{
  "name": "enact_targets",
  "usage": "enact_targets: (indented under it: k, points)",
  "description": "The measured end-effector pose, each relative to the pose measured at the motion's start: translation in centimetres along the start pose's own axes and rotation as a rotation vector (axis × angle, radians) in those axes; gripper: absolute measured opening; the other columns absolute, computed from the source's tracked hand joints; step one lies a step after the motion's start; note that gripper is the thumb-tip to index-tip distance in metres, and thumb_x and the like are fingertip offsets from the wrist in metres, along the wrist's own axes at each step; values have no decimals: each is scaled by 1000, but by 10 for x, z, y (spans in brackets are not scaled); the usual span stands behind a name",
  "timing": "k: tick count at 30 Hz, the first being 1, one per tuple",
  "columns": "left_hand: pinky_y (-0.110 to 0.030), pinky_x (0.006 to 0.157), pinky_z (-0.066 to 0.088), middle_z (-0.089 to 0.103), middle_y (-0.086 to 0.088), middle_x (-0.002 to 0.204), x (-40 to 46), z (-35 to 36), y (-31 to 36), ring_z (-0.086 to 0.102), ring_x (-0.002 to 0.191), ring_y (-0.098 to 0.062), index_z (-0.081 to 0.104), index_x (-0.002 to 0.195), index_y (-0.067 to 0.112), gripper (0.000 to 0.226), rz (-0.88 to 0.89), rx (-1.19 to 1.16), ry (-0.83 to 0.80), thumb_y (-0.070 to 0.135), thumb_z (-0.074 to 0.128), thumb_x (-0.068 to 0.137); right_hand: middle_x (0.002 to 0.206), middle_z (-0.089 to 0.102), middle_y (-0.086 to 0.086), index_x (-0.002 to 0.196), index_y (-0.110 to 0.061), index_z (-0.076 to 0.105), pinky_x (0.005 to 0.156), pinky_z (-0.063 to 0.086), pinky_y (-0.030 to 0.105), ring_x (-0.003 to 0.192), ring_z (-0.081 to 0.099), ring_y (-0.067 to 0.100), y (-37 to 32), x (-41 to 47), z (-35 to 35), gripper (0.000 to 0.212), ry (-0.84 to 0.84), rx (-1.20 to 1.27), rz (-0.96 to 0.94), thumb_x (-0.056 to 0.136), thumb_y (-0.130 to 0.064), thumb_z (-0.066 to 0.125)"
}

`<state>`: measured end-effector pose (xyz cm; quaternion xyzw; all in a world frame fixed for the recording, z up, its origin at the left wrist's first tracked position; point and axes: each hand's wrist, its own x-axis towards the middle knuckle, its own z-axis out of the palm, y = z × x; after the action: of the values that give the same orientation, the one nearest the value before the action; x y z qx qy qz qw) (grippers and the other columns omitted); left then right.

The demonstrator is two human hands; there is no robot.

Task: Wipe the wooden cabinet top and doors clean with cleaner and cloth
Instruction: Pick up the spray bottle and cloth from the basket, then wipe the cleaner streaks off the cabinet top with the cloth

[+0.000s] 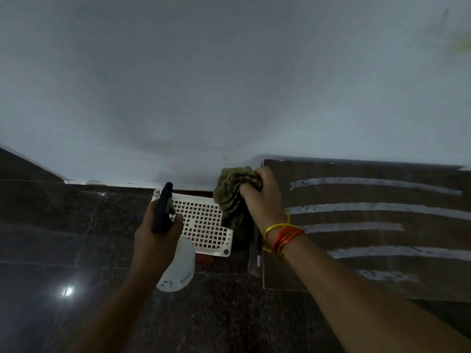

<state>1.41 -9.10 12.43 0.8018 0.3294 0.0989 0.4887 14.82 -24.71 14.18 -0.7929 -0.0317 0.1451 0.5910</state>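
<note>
Wiping is starting: right hand gripping bunched cloth at cabinet top edge, left hand clutching spray bottle; next probably sweeping across the streaks

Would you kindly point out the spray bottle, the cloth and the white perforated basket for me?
spray bottle [178, 263], head view, on its white body below the left hand.
cloth [230, 192], head view, on the bunched olive folds left of the right hand.
white perforated basket [204, 220], head view, on its grid wall.
</note>
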Motion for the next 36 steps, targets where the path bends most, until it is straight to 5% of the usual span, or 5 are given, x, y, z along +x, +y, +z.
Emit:
enact_targets:
  k: [4,11,18,30,36]
  points:
    - [-27,62,51,62,11,91,-33,28,27,63,78,-4,50,96,55,39,-5,-76,-16,18,61,95,85,60,7,86,-21,52,73,51,40,79,59,16,-3,-10,-57,14,42,210,17,75,-13,48]
    - [-49,69,58,70,-11,84,-91,89,65,68,78,-30,64,91,29,14,-123,-166,-48,16,63,95,103,65,24,99,-10,61,80,53,60,98,62,42,25,-30,-156,25,112,294,146,80,-4,46]
    - [-46,67,56,69,-18,79,-146,136,82,66,74,-36,67,83,14,12,-246,-191,-117,20,63,92,92,65,2,88,-23,57,72,55,39,87,65,23,61,-52,-227,27,168,248,287,75,-39,75]
    - [-32,57,50,68,-8,73,-178,169,88,63,64,-21,62,75,27,19,-249,-149,-40,30,62,94,82,53,-14,93,-18,63,67,44,19,74,51,6,85,-77,-256,22,218,-222,52,84,2,60]
    - [-41,59,57,71,-14,78,-179,164,85,68,67,-30,64,88,27,11,-201,-148,-118,33,60,96,118,55,16,99,-19,61,72,47,32,95,58,28,91,-77,-247,16,187,-88,229,83,-19,63]
